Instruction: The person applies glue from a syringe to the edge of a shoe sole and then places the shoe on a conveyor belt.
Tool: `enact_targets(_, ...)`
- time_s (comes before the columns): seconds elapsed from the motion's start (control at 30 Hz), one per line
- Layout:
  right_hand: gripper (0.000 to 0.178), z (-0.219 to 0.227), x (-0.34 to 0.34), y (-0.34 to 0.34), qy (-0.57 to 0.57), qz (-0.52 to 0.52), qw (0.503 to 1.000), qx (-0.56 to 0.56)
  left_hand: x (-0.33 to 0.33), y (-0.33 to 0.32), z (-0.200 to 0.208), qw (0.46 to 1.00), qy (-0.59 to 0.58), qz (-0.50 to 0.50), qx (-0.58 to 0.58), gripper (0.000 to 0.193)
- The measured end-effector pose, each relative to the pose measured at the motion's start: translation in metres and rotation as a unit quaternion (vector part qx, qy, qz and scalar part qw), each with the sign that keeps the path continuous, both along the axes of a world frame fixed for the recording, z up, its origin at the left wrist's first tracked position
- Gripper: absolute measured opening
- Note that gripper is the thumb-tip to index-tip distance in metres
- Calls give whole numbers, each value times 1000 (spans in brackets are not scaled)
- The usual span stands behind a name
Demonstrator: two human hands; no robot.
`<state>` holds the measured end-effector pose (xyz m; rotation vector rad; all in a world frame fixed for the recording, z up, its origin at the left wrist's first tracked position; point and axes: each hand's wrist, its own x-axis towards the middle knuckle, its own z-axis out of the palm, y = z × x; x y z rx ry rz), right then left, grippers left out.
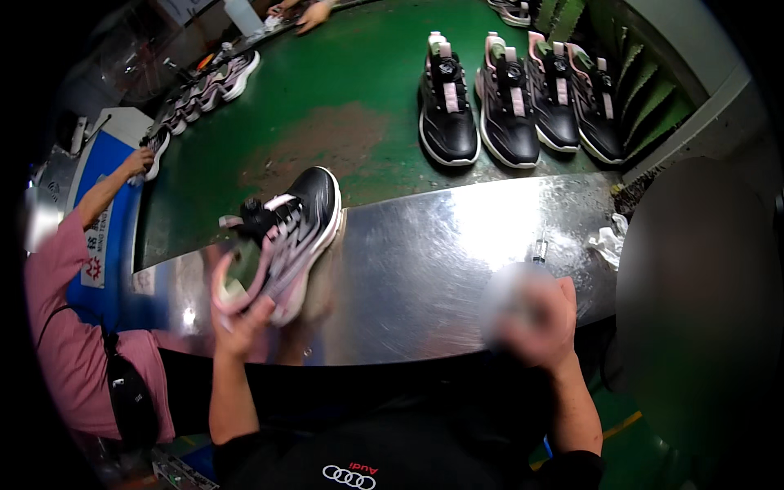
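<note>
My left hand (243,328) grips a black and pink sneaker (304,219) by its heel. The shoe is tilted over the metal tabletop, toe pointing away from me and its green-lined opening facing left. Curled fingers show on my right hand (545,320), held above the same metal surface to the right. A pale blur covers most of those fingers, so what they hold cannot be made out. Just beyond that blur a small clear, narrow piece (540,250) shows; whether it belongs to what I hold is unclear.
Several black sneakers (449,106) stand in a row on the green belt (343,73) beyond the metal tabletop (408,278). Crumpled white tissue (608,242) lies at right. At left, a co-worker in a pink shirt (69,327) touches another shoe (157,151). Another person's hand (314,15) shows far back.
</note>
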<state>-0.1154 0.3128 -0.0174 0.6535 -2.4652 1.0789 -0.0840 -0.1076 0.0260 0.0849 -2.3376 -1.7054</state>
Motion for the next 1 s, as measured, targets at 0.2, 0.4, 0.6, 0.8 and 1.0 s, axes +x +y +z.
enact_targets(0.2, 52, -1, 18, 18, -84, -17, 991, -107, 24, 43, -9, 979, -53, -82, 180, 88)
enact_targets(0.4, 54, -1, 35, 33, -192, -42, 952, -236, -92, 1, -22, 976, -123, 12, 182, 38)
enact_targets(0.6, 59, 8, 33, 44, -218, -57, 933, -280, -164, 1, -29, 958, -273, -58, -70, 29)
enact_targets(0.8, 61, 3, 44, 33, -211, -23, 943, -257, -128, 66, 9, 956, -171, -107, 213, 47)
enact_targets(1.0, 78, 45, 48, 20, -237, -8, 919, -315, -98, 109, 42, 914, -11, -212, 346, 55)
